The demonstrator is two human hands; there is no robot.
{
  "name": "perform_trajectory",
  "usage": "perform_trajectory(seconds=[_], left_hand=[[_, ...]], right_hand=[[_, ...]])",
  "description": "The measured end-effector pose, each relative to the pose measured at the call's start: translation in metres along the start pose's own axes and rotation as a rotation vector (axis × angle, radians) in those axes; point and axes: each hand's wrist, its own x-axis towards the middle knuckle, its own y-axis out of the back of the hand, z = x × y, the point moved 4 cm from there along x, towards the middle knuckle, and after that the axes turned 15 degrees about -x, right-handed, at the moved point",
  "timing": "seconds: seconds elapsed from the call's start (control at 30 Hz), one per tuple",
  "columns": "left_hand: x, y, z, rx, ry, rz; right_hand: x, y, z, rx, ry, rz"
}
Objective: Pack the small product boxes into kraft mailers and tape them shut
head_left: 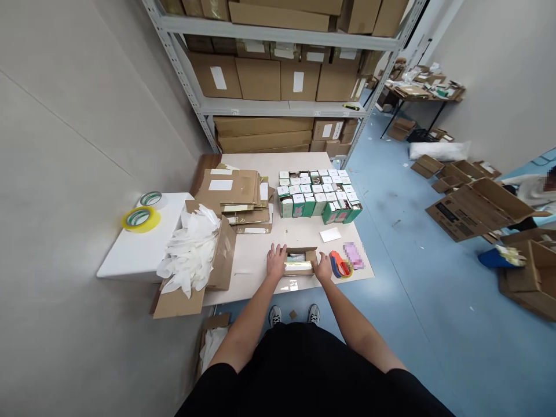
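A small open cardboard box [299, 255] sits near the front edge of the pale table [256, 249]. My left hand [276, 259] rests against the box's left side with fingers spread flat. My right hand [323, 267] presses on the box's right side, fingers curled over its flap. Something shiny and gold lies across the box's front. A tape dispenser [340, 264] with red and blue parts lies just right of my right hand.
Rows of small green-and-white boxes [318, 196] stand at the table's back. Flattened cartons [237, 194] are stacked left of them. A carton of white packing material [191, 249] and tape rolls [141, 218] sit left. Shelving [278, 104] stands behind; open cartons [473, 208] litter the floor right.
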Motion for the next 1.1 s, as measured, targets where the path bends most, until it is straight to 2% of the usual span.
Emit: perform_trajectory(seconds=[0.1,0.27,0.37,0.53,0.67,0.77,0.87,0.97,1.1], left_hand=[[-0.001,-0.009,-0.004,0.024,-0.048,-0.087],[-0.016,-0.037,-0.010,-0.004,0.012,-0.176],[-0.024,-0.046,-0.011,-0.021,-0.009,-0.195],[-0.019,-0.041,-0.013,-0.046,-0.006,-0.241],[-0.003,-0.034,-0.009,-0.049,0.031,-0.263],[0.008,-0.034,-0.002,-0.034,0.061,-0.277],[0.016,-0.035,0.002,-0.006,0.128,-0.303],[0.023,-0.038,0.002,-0.013,0.216,-0.384],[0.031,-0.040,0.000,-0.027,0.326,-0.495]], right_hand=[[-0.003,-0.001,0.005,0.059,-0.043,0.007],[-0.013,-0.016,0.013,0.140,-0.027,-0.059],[-0.019,-0.012,0.011,0.169,0.014,0.023],[-0.012,0.024,-0.010,0.187,0.188,0.137],[0.008,0.062,-0.011,0.181,0.226,0.207],[0.025,0.077,0.009,0.166,0.215,0.210],[0.040,0.075,0.043,0.127,0.141,0.139],[0.052,0.058,0.079,0.059,0.047,0.008],[0.058,0.019,0.120,-0.054,-0.097,-0.204]])
